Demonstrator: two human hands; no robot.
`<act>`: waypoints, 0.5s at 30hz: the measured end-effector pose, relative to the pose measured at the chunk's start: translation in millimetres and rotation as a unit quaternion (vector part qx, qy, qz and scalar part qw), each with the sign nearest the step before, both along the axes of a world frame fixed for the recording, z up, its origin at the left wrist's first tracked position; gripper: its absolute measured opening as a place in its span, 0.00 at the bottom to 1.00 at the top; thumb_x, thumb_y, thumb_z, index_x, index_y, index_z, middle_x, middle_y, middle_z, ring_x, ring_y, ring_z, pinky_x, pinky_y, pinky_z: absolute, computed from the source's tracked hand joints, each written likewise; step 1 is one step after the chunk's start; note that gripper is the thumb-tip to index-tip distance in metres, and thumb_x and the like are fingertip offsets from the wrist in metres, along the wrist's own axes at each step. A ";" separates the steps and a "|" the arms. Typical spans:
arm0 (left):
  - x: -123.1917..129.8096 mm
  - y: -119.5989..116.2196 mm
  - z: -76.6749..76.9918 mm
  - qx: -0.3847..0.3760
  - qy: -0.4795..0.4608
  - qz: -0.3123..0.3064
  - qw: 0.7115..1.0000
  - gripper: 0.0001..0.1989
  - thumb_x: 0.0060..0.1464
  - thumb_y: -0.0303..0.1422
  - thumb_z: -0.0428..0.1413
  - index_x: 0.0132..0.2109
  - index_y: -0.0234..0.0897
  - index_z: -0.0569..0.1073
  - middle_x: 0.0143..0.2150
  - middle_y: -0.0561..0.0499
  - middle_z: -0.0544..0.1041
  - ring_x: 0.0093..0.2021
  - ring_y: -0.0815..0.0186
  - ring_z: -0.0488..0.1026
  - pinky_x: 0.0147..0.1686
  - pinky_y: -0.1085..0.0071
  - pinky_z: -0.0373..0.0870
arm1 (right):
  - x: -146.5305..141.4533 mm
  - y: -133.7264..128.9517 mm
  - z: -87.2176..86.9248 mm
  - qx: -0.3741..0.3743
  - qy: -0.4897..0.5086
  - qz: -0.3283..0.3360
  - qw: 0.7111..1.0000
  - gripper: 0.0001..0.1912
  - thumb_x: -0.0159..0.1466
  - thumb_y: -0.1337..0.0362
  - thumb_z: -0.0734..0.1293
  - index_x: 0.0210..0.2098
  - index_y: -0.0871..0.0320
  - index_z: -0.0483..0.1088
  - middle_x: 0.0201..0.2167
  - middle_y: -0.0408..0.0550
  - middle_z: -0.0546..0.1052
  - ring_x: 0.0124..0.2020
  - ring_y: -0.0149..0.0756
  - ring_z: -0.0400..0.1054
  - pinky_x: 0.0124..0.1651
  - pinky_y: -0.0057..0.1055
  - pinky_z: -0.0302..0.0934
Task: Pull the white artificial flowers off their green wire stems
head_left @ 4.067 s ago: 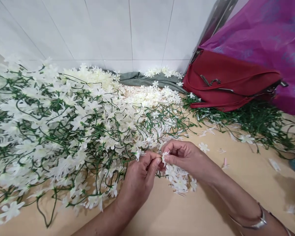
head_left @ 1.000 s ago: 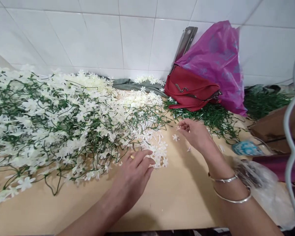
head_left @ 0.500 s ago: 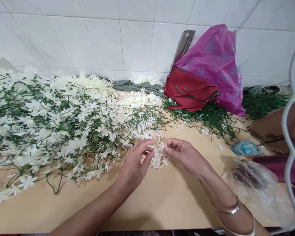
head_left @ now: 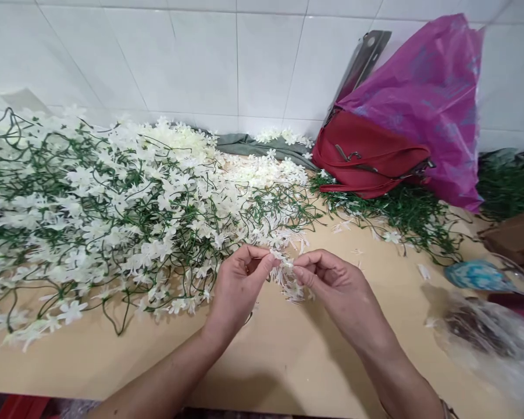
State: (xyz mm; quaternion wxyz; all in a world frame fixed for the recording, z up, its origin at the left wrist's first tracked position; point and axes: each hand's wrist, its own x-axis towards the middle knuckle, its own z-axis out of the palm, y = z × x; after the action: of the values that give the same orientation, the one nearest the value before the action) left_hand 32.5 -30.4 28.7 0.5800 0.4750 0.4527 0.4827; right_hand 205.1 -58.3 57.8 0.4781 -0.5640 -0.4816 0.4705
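My left hand (head_left: 242,285) is closed in a pinch, thumb against forefinger, on one side of a small white artificial flower (head_left: 283,259). From the other side, the thumb and forefinger of my right hand (head_left: 342,291) pinch the same flower. Its finer parts are too small to make out. Below my fingertips, loose white flower pieces (head_left: 294,290) lie on the tan table (head_left: 262,361). A large heap of white artificial flowers with green stems (head_left: 126,215) spreads just left of my left hand.
A red handbag (head_left: 370,154) and a purple plastic bag (head_left: 436,99) stand against the tiled wall, above green stems (head_left: 423,224). At right are a blue-and-white patterned item (head_left: 480,274) and a clear plastic bag (head_left: 484,343). Loose white blossoms (head_left: 266,171) lie farther back.
My left thumb and forefinger have closed into a pinch, and both hands now hold the flower between them. The camera view has shifted, so the bags appear farther right.
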 end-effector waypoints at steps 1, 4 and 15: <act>1.3 0.0 1.2 -0.006 -0.013 0.001 1.000 0.08 0.60 0.36 0.64 0.37 0.35 0.77 0.35 0.50 0.83 0.37 0.66 0.77 0.43 0.70 0.71 | -4.7 -1.9 0.0 0.012 -0.002 -0.015 1.000 0.09 0.61 0.58 0.76 0.32 0.57 0.77 0.25 0.42 0.75 0.28 0.33 0.66 0.32 0.30 0.61; 5.3 -1.4 2.5 -0.004 -0.032 -0.005 0.999 0.07 0.59 0.35 0.64 0.37 0.35 0.78 0.35 0.50 0.82 0.37 0.66 0.77 0.42 0.71 0.72 | -15.8 -2.9 -3.7 0.048 0.017 -0.069 0.996 0.07 0.60 0.61 0.75 0.33 0.55 0.75 0.27 0.40 0.74 0.29 0.31 0.66 0.34 0.28 0.62; 3.4 -0.8 -3.5 0.119 0.056 -0.044 0.990 0.04 0.63 0.29 0.60 0.38 0.37 0.77 0.37 0.50 0.82 0.38 0.66 0.79 0.41 0.71 0.73 | -22.0 2.0 -13.2 0.024 0.072 -0.087 0.993 0.16 0.59 0.61 0.77 0.43 0.54 0.71 0.25 0.36 0.74 0.27 0.28 0.68 0.33 0.26 0.64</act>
State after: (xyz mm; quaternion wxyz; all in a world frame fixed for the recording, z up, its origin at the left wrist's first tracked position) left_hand 35.9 -31.2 25.2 0.5137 0.5867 0.4026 0.4794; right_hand 183.2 -56.3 44.6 0.5642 -0.5565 -0.4061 0.4549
